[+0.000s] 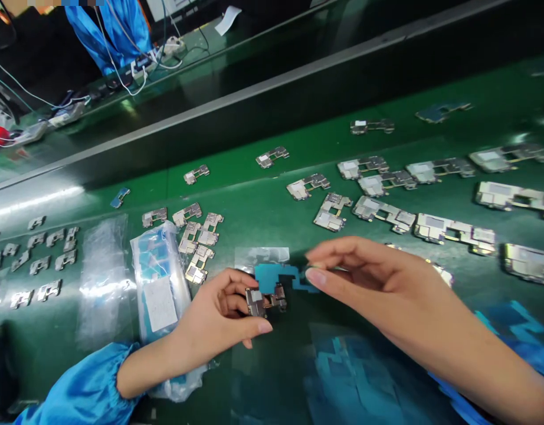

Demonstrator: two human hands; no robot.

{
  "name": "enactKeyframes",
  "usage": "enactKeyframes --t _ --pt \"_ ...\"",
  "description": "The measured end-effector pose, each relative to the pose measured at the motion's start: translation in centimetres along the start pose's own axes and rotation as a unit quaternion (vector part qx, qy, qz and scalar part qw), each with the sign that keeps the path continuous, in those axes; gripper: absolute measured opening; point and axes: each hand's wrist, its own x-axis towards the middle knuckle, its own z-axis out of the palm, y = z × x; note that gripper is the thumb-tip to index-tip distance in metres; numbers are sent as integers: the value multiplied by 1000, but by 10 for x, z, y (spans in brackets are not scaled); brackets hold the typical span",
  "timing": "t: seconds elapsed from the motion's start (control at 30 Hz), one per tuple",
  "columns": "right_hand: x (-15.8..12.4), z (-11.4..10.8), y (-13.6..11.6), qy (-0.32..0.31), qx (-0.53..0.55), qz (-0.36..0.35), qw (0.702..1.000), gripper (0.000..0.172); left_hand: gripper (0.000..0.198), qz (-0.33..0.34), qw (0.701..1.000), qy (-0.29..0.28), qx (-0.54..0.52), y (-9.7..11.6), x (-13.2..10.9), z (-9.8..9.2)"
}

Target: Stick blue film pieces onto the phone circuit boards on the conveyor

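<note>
My left hand is closed around a small metal circuit board, held just above the green work surface. My right hand pinches the right end of a blue film sticker, which stretches over the board toward my left hand. A clear backing sheet lies behind the sticker. Both wrists wear blue sleeves.
Several metal boards lie scattered on the right and centre; smaller parts sit at the left. A plastic bag of blue stickers lies beside my left hand. Cables and a power strip are at the back.
</note>
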Motion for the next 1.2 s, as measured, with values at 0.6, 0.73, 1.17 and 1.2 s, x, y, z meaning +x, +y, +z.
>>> enactKeyframes --t 0.6,0.73,1.17,1.2 --pt "5 9 16 -169 -71 45 982 25 45 461 694 11 554 8 -14 -18" --pt "5 8 17 -166 -82 49 982 24 30 457 691 12 561 -1 -17 -18" --pt "9 7 26 -157 -101 -16 982 14 19 441 673 8 594 -2 -20 -18" --pt "10 6 28 -161 -117 -57 978 15 20 439 675 10 593 -2 -19 -18"
